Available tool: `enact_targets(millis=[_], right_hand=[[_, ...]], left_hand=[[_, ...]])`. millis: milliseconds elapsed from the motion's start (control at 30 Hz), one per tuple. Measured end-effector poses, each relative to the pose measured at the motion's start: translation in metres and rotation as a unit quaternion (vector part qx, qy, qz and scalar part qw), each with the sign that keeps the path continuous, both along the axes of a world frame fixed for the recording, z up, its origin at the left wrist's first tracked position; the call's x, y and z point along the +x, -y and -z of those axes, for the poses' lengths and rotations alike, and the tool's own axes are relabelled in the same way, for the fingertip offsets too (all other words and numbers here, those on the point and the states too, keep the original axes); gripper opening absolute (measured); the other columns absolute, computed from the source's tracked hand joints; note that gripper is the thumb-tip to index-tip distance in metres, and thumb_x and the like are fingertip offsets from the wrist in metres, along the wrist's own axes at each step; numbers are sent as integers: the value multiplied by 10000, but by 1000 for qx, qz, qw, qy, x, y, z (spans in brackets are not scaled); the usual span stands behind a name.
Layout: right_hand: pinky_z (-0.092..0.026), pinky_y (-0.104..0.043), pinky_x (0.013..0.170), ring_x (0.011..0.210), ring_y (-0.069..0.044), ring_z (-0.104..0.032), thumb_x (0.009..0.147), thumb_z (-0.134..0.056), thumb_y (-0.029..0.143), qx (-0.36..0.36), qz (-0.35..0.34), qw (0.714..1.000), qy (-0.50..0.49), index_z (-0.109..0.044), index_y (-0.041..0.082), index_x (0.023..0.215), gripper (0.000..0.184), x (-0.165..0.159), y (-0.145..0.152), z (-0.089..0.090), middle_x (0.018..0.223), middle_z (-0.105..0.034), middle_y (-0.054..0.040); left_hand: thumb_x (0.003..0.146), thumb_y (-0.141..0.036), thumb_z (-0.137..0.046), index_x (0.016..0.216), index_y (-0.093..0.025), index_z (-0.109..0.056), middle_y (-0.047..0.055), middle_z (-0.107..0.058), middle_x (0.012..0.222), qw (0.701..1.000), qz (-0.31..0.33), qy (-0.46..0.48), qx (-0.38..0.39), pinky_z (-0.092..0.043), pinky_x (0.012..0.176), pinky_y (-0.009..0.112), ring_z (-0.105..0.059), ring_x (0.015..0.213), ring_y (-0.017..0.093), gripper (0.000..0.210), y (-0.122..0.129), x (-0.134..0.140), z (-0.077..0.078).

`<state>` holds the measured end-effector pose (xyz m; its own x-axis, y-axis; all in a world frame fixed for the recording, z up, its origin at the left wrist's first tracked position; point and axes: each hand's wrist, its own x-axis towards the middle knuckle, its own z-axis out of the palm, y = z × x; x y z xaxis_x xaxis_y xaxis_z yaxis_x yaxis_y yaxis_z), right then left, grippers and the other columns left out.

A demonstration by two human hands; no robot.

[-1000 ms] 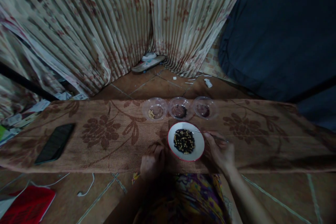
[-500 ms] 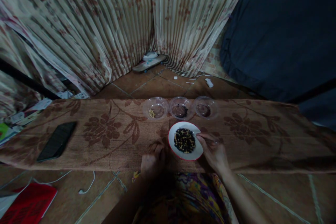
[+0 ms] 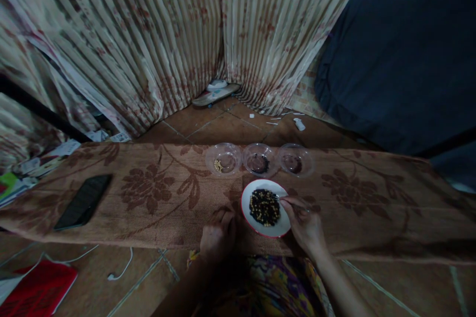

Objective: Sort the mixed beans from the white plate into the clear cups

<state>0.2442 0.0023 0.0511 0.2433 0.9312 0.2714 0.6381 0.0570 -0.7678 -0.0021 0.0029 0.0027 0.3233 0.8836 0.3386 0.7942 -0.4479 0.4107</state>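
Note:
A white plate point(image 3: 247, 218) with a red rim sits on the cloth-covered table, bearing a mix of black and pale yellow beans point(image 3: 265, 207). My right hand point(image 3: 307, 225) pinches a thin, shiny metal utensil point(image 3: 278, 198) at the plate's right side, its tip by the beans; its exact kind is unclear. Left of the plate, my left hand point(image 3: 218, 234) rests on the cloth with fingers curled in and nothing visible in it. Behind the plate stand three clear plastic bowls: the left bowl point(image 3: 232, 161) holds pale beans, the middle bowl point(image 3: 256, 162) black ones, the right bowl point(image 3: 288, 161) dark reddish ones.
A dark phone point(image 3: 84, 202) lies on the left part of the patterned tablecloth point(image 3: 148, 228). Beyond the table, a skateboard point(image 3: 219, 94) and small white litter point(image 3: 299, 124) lie on the tiled floor near striped curtains point(image 3: 178, 34). A red bag point(image 3: 40, 287) is at lower left.
The whole view has shifted slightly, so the table sits a little lower. My right hand still holds the utensil at the plate; my left hand stays on the cloth.

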Motion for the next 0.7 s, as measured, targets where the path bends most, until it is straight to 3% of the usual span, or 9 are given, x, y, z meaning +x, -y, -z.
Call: enact_targets(millis=[300,700], right_hand=[[-496,-416,851,920,-255,-660,874,-551,529,-13,-1,1000,-12,-728,233,875,344,3,1,9,944,-741,-75],[-494,-408,844,912,-255,-663,885,-528,512,-6,-5,1000,7,-732,228,863,350,2,1,4,927,-746,-79]], left_hand=[[946,-198,-427,839,-220,-550,20,-617,809,1000,4,5,6,-455,672,254,-582,759,146,165,-1,0,-1],[945,-188,-416,837,-218,-553,20,-600,816,1000,-3,7,-17,-468,713,257,-576,794,144,177,1,1,1]])
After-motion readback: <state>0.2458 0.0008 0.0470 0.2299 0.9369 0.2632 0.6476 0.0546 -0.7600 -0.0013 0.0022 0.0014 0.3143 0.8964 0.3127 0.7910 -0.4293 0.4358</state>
